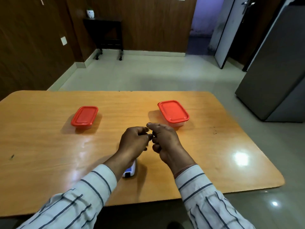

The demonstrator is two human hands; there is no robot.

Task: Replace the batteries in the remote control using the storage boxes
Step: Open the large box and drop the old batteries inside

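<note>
Far to the left on the counter (49, 146) the first storage box (84, 117) is seen, its red lid pressed on, well apart from both hands. Moving in toward the middle, the left hand (133, 142) is held raised above the counter with its fingers curled in; whether anything is pinched in that grip cannot be told, as the fingertips are blurred where the two hands meet. Just below that wrist the remote control (130, 171) is found lying on the counter, only its near end showing past the striped sleeve (79, 195). Immediately beside it the right hand (165, 139) is raised too, fingers bunched against those of the left; something small may be shared between them, but that cannot be confirmed. Further right the second storage box (173, 113) is seen, also lidded and untouched. The step in hand is judged to be small work between the fingertips, perhaps a battery or the cover, with neither box yet opened. The next move is expected to call for a lid to be peeled off one box, so one hand must be freed first.
</note>
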